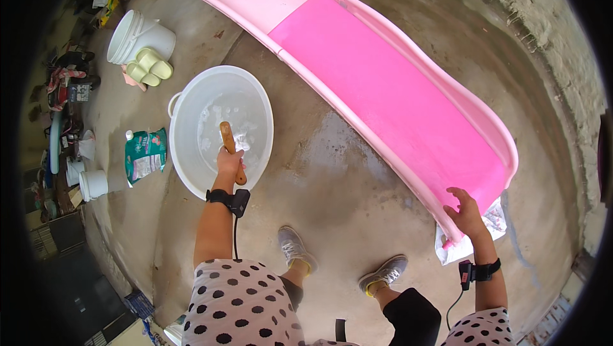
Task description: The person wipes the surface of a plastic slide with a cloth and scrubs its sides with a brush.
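Note:
My left hand grips a wooden-backed brush over a large white plastic tub. Water with some suds lies in the tub, and the underside of the brush is hidden. On the right, my right hand has its fingers apart and holds nothing; it is at the lower end of a pink plastic slide, and I cannot tell whether it touches it. A white plastic bag lies under that end of the slide.
Left of the tub lies a green detergent pouch with a white cap. Light green slippers lean on a white bucket behind it. Smaller white buckets and clutter line the far left. A rough wall runs along the right.

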{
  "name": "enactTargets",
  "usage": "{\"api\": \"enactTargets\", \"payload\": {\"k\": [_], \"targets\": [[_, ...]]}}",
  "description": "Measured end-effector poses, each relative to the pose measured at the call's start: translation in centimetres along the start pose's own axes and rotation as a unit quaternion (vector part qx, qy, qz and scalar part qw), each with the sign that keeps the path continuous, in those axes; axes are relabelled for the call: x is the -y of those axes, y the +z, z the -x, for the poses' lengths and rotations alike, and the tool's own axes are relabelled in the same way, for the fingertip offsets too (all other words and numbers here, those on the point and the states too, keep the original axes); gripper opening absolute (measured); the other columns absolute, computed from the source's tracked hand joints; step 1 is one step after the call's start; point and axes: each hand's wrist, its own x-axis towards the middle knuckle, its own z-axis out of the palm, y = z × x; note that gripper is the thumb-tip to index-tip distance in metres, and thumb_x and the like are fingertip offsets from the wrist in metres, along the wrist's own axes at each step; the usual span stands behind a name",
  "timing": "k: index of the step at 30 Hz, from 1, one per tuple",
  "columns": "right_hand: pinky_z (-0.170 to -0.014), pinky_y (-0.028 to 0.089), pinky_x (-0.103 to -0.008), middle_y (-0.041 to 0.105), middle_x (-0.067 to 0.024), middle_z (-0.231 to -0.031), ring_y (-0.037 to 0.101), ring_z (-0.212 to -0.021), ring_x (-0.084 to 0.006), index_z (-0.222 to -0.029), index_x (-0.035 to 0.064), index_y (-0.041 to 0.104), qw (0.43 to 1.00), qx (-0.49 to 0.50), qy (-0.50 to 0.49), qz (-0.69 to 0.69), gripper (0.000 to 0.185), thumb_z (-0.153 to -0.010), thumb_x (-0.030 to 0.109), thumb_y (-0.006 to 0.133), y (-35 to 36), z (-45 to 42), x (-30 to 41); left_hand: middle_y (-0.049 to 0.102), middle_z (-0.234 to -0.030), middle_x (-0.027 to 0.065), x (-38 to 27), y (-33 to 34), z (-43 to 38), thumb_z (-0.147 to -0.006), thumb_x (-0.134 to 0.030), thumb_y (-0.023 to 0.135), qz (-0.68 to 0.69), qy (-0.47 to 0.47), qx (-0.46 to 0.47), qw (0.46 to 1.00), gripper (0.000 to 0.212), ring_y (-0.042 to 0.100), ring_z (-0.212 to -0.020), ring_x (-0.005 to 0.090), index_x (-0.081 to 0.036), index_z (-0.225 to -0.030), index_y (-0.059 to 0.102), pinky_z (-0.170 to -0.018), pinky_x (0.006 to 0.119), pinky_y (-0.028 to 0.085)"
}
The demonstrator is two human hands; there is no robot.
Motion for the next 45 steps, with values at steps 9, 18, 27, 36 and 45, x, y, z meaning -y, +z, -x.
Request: {"api": "enactTargets", "payload": {"k": [9,18,27,36,45], "targets": [[-0.080,0.051,-0.0360,0.062,-0.0165,-0.108,0.063,-0.096,-0.0288,-0.116,0.0018,0.055,0.995,-0.014,0.009,-0.101,0.043,-0.078,0.016,0.071,-8.0,7.0,2.5,0.057,-0.062,0.0110,-4.7,-4.8,14.9,-0.074,-0.008,0.062,0.050,-0.049,0.064,0.996,0.021,0.057,-0.047,0.0212,0.005,-0.087,0.053,-0.043,0.034,0.049],[-0.075,0.053,-0.0343,0.065,-0.0148,-0.098,0.065,-0.086,-0.0247,-0.111,0.0015,0.056,0.995,-0.037,0.059,-0.066,0.036,-0.080,0.016,0.068,-13.1,-1.2,5.4,0.059,-0.069,0.0157,-10.2,-4.8,16.3,-0.078,-0.017,0.057,0.014,-0.111,0.070,0.991,0.031,0.060,-0.054,0.0256,0.004,-0.100,0.050,-0.045,0.036,0.049],[-0.073,0.053,-0.0364,0.065,-0.0161,-0.093,0.066,-0.083,-0.0268,-0.112,0.0049,0.054,0.988,-0.046,0.144,-0.022,0.041,-0.077,0.018,0.070,-7.3,-1.2,1.7,0.063,-0.072,0.0151,-13.1,7.0,6.5,-0.075,-0.025,0.066,-0.172,-0.013,0.083,0.981,0.031,0.065,-0.066,0.0315,0.000,-0.092,0.060,-0.058,0.041,0.051],[-0.099,0.039,-0.0426,0.048,-0.0172,-0.125,0.045,-0.118,-0.0346,-0.129,0.0106,0.040,0.972,-0.100,0.200,0.071,0.070,-0.068,0.014,0.075,-4.8,-10.6,-0.7,0.055,-0.077,0.0025,-13.9,18.0,3.1,-0.087,-0.018,0.055,0.011,-0.117,0.080,0.990,0.012,0.056,-0.053,0.0145,-0.011,-0.097,0.053,-0.039,0.028,0.044],[-0.089,0.047,-0.0416,0.060,-0.0102,-0.114,0.054,-0.111,-0.0287,-0.119,0.0144,0.052,0.911,-0.083,0.280,0.291,0.054,-0.070,0.013,0.073,-12.8,-21.1,-9.6,0.056,-0.094,0.0013,-10.8,27.9,1.3,-0.090,-0.028,0.059,0.338,-0.141,0.093,0.926,0.043,0.057,-0.070,0.0143,-0.015,-0.127,0.043,-0.054,0.030,0.051]]}}
